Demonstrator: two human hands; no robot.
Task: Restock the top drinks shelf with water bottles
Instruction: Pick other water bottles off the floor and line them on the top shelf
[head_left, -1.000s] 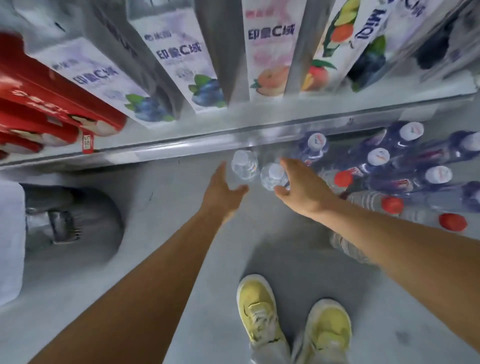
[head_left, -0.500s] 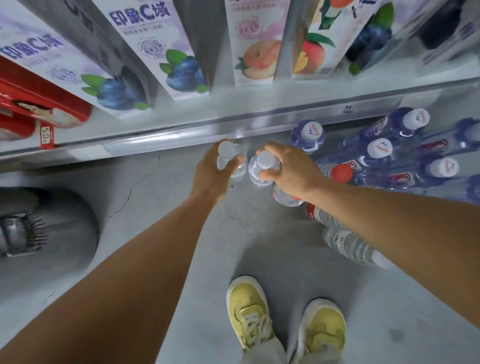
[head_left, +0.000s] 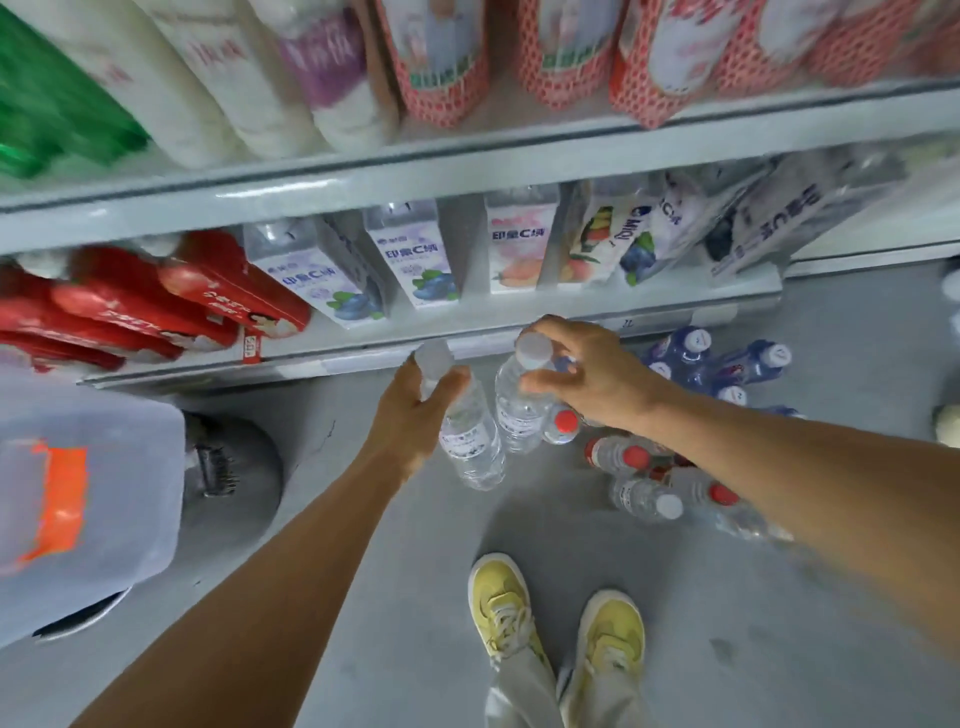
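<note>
A grey concrete floor (head_left: 675, 649) fills the lower part of the head view, smooth, with a thin crack near the foot of the shelving. A pale grey metal shelving unit runs across the top: the upper shelf (head_left: 467, 166) carries tall cartons and bags, blurred, in white, green, purple and red-patterned packaging. The bottom shelf (head_left: 519, 327) sits just above the floor and holds red boxes (head_left: 171, 306) at the left and white fruit-drink cartons (head_left: 415, 260) printed with blueberries and peaches. Light is even and soft, leaving faint shadows on the concrete.
</note>
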